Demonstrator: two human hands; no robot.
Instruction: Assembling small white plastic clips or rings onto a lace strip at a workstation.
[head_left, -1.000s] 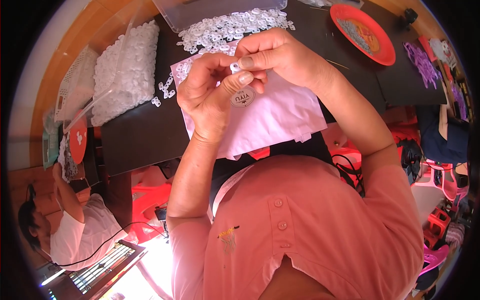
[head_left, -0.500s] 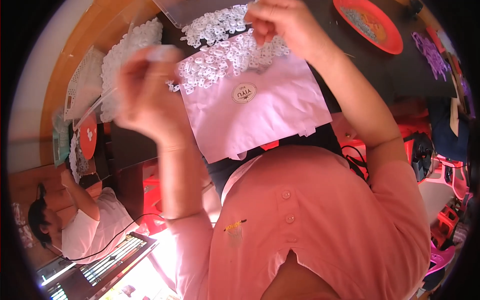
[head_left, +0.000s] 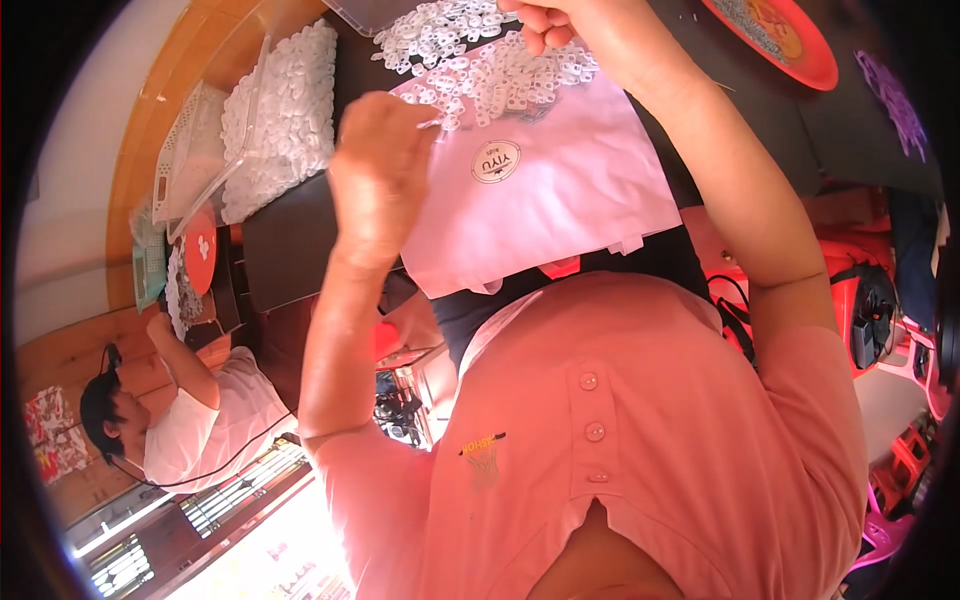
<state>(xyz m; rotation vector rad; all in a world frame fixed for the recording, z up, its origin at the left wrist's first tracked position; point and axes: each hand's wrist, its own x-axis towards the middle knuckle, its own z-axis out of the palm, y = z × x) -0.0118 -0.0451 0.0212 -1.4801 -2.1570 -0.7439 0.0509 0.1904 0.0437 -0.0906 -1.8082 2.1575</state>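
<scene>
At left, a bulky white heap [head_left: 283, 115] is noted on the bench [head_left: 290, 250]. The left hand [head_left: 380, 165] is curled; whether anything is gripped cannot be told. To the right of and beyond its fingertips, the loose white pieces [head_left: 505, 85] are spread crosswise on pink cloth [head_left: 560, 190]. Their far right end is overlapped by the nearer-looking right hand [head_left: 580, 28], fingers bent, grip undeterminable.

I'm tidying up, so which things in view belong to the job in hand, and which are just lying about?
Likely in use:
- white pieces, heaped on the pink cloth
- left hand, at the cloth's left edge
- right hand, by the pieces

Probably just lying about:
- red plate
- purple bunch
- white stack, perhaps supply
</scene>
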